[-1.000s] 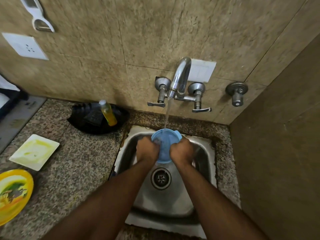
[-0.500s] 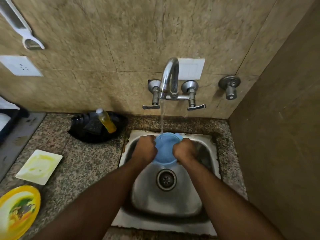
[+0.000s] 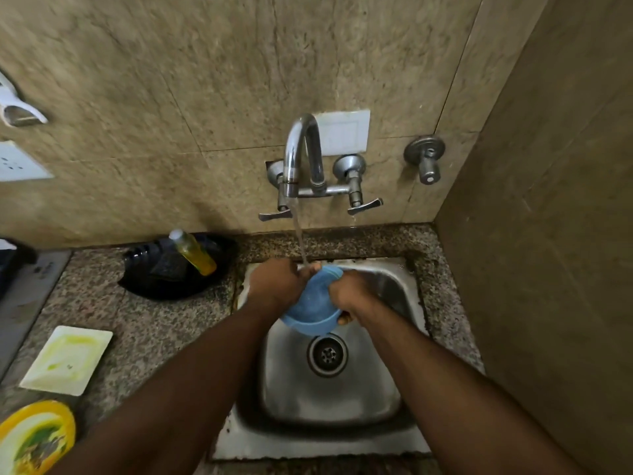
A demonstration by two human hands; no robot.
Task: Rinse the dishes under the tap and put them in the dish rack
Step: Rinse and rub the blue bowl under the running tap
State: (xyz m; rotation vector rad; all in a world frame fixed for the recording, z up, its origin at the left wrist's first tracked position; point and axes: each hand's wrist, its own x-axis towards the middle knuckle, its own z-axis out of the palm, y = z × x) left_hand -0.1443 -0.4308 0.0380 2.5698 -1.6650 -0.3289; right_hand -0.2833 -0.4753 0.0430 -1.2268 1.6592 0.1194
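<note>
A small blue bowl (image 3: 313, 310) is held over the steel sink (image 3: 394, 296), under the running tap (image 3: 301, 156). My left hand (image 3: 274, 286) grips its left rim and my right hand (image 3: 349, 296) grips its right rim. The stream of water lands at the bowl's far edge, by my left fingers. On the counter to the left lie a soiled white square plate (image 3: 66, 359) and a yellow round plate (image 3: 34, 437) with food residue. No dish rack is in view.
A black tray (image 3: 154, 279) holding a yellow soap bottle (image 3: 193, 252) sits behind the counter, left of the sink. A brown wall closes the right side. The sink drain (image 3: 327, 353) lies below the bowl. A grey slab edge runs along the far left.
The bowl has tilted and turned in my hands under the stream, and my left hand has shifted toward its far rim. The view has tipped slightly downward.
</note>
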